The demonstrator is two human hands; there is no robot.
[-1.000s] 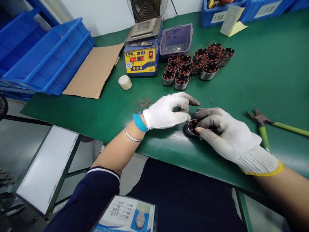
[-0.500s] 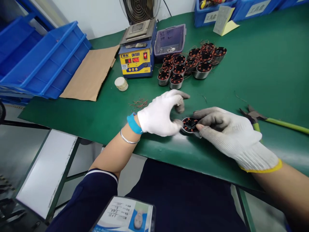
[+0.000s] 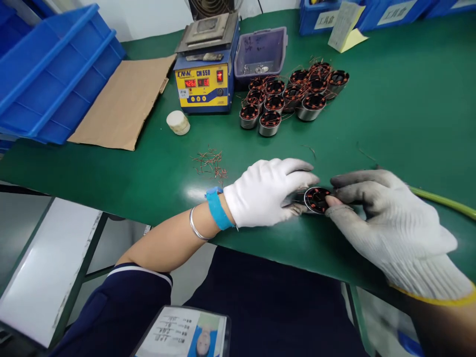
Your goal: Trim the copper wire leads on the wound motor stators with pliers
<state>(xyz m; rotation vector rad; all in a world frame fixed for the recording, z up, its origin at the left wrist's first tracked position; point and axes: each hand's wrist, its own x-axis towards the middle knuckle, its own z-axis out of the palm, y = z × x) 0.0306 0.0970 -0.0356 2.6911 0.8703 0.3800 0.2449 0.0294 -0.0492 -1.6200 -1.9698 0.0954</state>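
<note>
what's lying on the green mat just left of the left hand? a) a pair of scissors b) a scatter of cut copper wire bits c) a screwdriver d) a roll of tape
b: a loose scatter of thin copper wire bits lies on the green mat, up and to the left of the left hand, which meets the right hand at the small wound coil.

Green-topped workbench (image 3: 409,99) (glossy, glare patch), white wall (image 3: 148,20) behind, grey floor (image 3: 22,223) below.

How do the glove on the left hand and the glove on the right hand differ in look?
The left hand wears a clean white glove with a blue cuff; the right hand wears a greyer, dirtier glove with a yellow cuff. Both are knitted, and both hands touch the wound coil part.
</note>
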